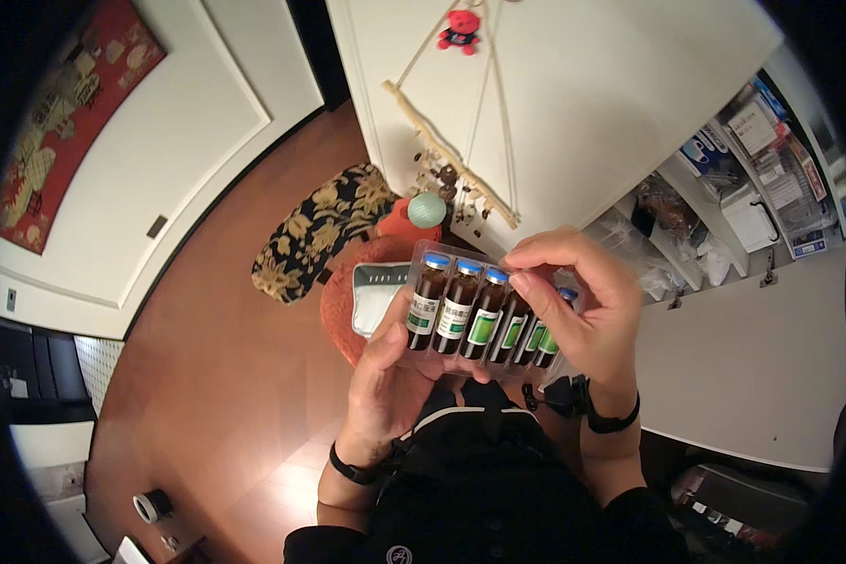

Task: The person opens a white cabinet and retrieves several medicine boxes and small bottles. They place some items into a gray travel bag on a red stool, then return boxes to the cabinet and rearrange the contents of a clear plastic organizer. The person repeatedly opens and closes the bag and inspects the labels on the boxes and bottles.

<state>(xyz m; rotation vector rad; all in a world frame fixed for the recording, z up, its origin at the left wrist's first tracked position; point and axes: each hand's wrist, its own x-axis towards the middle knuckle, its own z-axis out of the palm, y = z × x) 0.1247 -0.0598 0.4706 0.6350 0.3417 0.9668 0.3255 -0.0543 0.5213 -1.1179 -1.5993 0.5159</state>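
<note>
My left hand (395, 384) holds a clear plastic tray (423, 361) from its left end and underneath. In the tray stand several brown glass vials (460, 310) with blue caps and white-and-green labels that bear writing. My right hand (585, 303) is over the tray's right part, thumb and forefinger close together near the blue cap of a middle vial (495, 275); whether they pinch it I cannot tell. The fingers partly hide the vials on the right. A black band is on each wrist.
Behind the tray are a reddish-orange fuzzy seat (338, 310) with a white and grey pouch (377, 299), and a floral-covered bench (324, 225). A branch hanging (458, 158) hangs on the white panel. At right, an open cabinet (733, 271) holds packed items behind a lowered flap (740, 359).
</note>
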